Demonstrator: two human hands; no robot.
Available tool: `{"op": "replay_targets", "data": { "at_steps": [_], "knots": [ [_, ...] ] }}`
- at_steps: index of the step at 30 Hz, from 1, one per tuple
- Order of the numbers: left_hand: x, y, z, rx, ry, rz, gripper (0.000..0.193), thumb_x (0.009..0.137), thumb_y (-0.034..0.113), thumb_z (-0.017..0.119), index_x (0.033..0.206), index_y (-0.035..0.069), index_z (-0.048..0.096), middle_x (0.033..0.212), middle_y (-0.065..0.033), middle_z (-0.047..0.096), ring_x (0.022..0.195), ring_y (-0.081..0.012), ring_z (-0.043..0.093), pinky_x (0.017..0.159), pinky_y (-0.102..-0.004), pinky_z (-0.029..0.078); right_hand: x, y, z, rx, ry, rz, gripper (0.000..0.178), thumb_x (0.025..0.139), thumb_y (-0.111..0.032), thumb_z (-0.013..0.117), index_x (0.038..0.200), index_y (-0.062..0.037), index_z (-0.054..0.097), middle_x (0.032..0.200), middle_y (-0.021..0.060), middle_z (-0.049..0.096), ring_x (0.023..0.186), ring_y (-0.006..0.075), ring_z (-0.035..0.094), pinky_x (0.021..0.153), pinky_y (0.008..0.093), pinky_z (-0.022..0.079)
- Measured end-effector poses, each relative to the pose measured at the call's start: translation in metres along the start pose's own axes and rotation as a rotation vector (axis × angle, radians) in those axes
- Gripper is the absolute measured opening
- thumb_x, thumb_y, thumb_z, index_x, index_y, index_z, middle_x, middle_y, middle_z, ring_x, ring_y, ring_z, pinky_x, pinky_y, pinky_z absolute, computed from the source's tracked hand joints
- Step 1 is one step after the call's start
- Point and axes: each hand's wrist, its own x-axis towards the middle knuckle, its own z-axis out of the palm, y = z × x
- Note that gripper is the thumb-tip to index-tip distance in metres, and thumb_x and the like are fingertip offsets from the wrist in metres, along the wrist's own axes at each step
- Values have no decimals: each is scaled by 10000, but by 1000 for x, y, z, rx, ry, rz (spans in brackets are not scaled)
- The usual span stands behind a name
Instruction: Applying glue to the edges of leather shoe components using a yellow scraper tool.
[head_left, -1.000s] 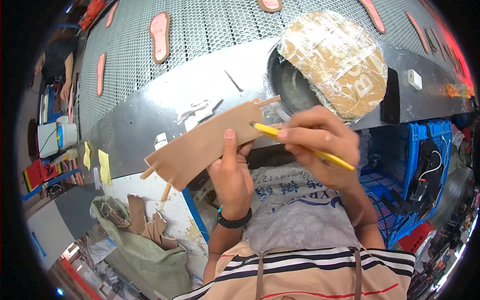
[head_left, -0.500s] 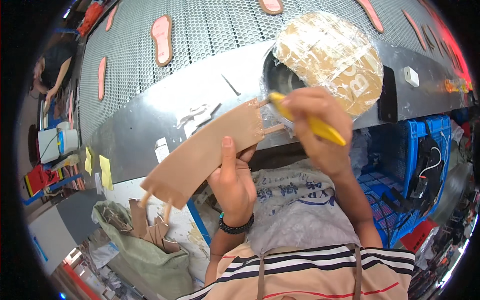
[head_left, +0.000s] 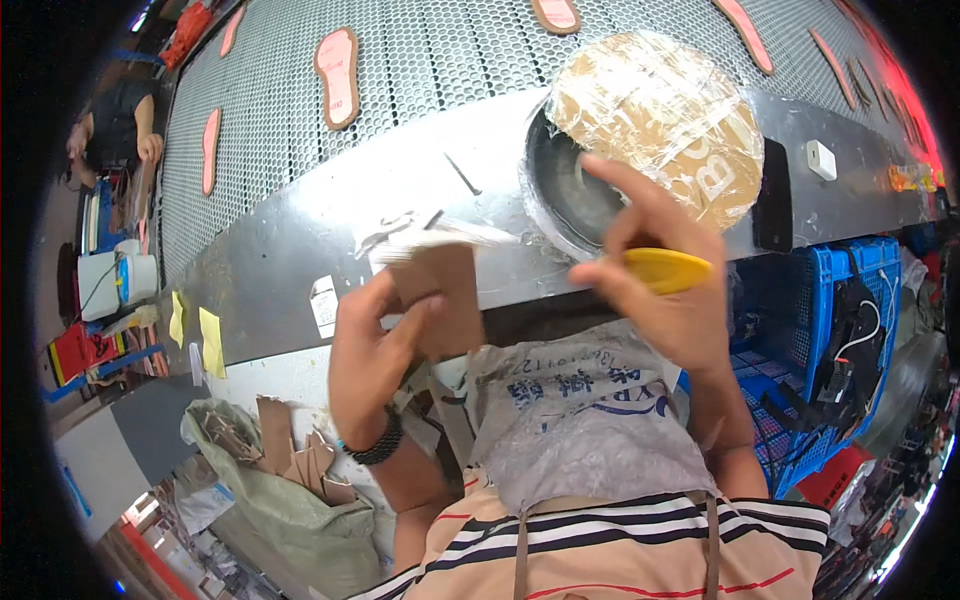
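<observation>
My left hand point(head_left: 375, 335) pinches a tan leather-like shoe piece point(head_left: 450, 300) between thumb and fingers. The piece is tipped on edge and its far end is smeared by motion. In my right hand point(head_left: 675, 270) a yellow-handled brush point(head_left: 668, 270) lies tucked against the palm; its working end is hidden. The index finger and thumb of that hand are stretched apart, near the rim of a round dark pot point(head_left: 560, 190). A cardboard lid point(head_left: 665, 120) wrapped in clear film covers part of the pot.
Pink-and-brown insoles point(head_left: 338, 78) lie on the perforated belt point(head_left: 450, 60) beyond the metal ledge point(head_left: 280, 240). White scraps, a thin dark tool point(head_left: 463, 174), a phone point(head_left: 773, 195) and a white charger point(head_left: 821, 160) rest on the ledge. A blue crate point(head_left: 820, 330) stands right, a green sack point(head_left: 290, 510) left.
My left hand has moved left and turned the tan piece up on edge, away from the brush. My right hand has opened its thumb and index finger, with the brush shifted into the palm.
</observation>
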Motion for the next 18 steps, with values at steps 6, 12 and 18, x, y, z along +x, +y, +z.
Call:
{"op": "replay_targets", "data": {
  "at_steps": [6, 12, 18],
  "knots": [
    [4, 35, -10, 605, -84, 92, 183, 831, 6, 672, 1008, -38, 662, 815, -105, 658, 821, -291, 630, 812, -387, 471, 8, 19, 23, -45, -158, -280, 279, 850, -139, 743, 1082, 6, 688, 710, 105, 588, 578, 255, 541, 562, 326, 462],
    [-56, 7, 51, 42, 257, 296, 459, 859, 449, 697, 935, 18, 559, 813, -53, 559, 646, -140, 480, 606, -289, 396, -11, -11, 20, 262, 188, 134, 205, 922, -125, 687, 1029, 51, 693, 799, 87, 676, 689, 98, 603, 580, 249, 461],
    [27, 15, 71, -888, 120, 261, 679, 911, 353, 674, 1413, 4, 377, 1271, -120, 529, 1145, -195, 545, 971, -339, 452, -16, -5, 33, 484, -136, 179, 337, 865, -165, 774, 1114, 27, 651, 888, 41, 657, 793, 87, 593, 696, 230, 467]
  ]
}}
